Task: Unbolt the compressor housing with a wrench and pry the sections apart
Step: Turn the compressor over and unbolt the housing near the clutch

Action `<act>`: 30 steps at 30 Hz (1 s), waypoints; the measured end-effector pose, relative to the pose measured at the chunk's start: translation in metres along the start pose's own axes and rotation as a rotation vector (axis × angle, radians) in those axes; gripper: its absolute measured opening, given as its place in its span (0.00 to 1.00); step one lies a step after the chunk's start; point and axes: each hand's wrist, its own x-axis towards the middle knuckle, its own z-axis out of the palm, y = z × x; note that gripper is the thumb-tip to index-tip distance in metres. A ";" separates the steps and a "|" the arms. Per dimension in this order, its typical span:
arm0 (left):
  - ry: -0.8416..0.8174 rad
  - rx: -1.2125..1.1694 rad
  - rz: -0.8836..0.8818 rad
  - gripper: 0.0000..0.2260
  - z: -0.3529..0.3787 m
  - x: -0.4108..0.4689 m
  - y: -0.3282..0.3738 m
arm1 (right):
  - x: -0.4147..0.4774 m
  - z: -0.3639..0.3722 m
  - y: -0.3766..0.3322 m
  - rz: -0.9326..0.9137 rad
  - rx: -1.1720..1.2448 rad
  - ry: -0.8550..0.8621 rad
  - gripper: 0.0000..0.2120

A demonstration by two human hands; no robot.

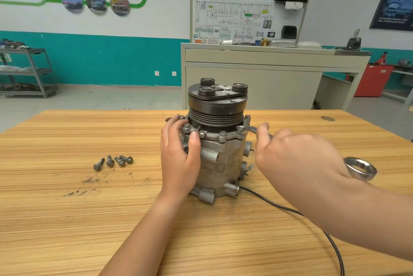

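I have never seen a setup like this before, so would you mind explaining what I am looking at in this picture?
There is no machine doing the work here: a person wears a camera on the head, so the single picture looks forward and down at their own two bare hands.

On the wooden table stands a car air-conditioning compressor, upright, with its grooved pulley on top. The left hand steadies the housing near its upper rim. The right hand grips a metal wrench, whose far end sits on a bolt at the rim.

Left of the compressor lie four loose bolts, apparently already taken out. A black cable trails from the base across the table.
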 end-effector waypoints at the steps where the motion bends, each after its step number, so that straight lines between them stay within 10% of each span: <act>1: 0.001 -0.001 -0.002 0.20 0.000 0.000 0.000 | 0.000 0.001 0.000 -0.007 -0.025 0.010 0.30; 15: 0.008 -0.025 -0.007 0.19 0.000 0.000 -0.001 | 0.059 0.040 0.066 -0.070 -0.163 0.293 0.24; 24: 0.011 -0.045 -0.007 0.16 0.000 0.001 -0.002 | 0.110 0.072 0.048 -0.219 0.243 0.751 0.13; 30: 0.018 -0.042 0.002 0.17 0.001 0.002 -0.003 | 0.048 0.065 0.058 0.133 0.750 0.771 0.21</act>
